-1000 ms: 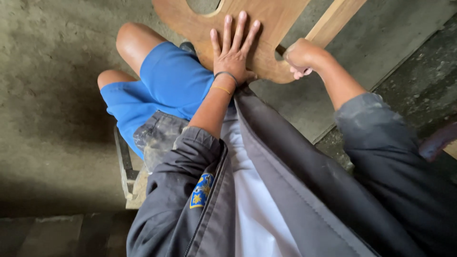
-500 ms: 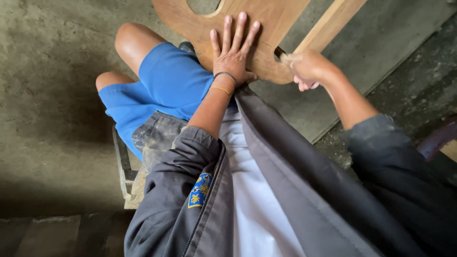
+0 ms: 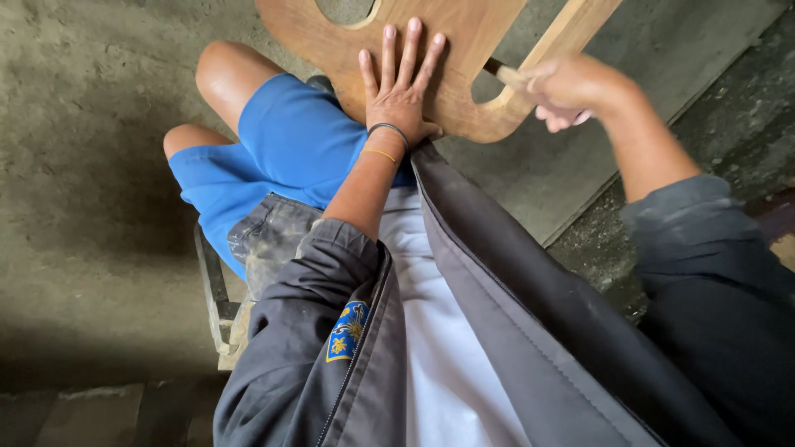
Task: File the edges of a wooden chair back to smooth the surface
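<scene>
Reddish-brown wooden panel, bright blue shorts, grey jacket with blue-and-yellow badge, white shirt

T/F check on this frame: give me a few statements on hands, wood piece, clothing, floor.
1. The left hand lies flat, fingers spread, on the wood piece. True.
2. The right hand is open and flat on the floor. False: it is closed around a thin tool at the wood's cutout edge.
3. The shorts are red. False: blue.
4. The left wrist wears a dark band. True.
5. The wood piece is a plain rectangle. False: it has curved cutouts.
</scene>
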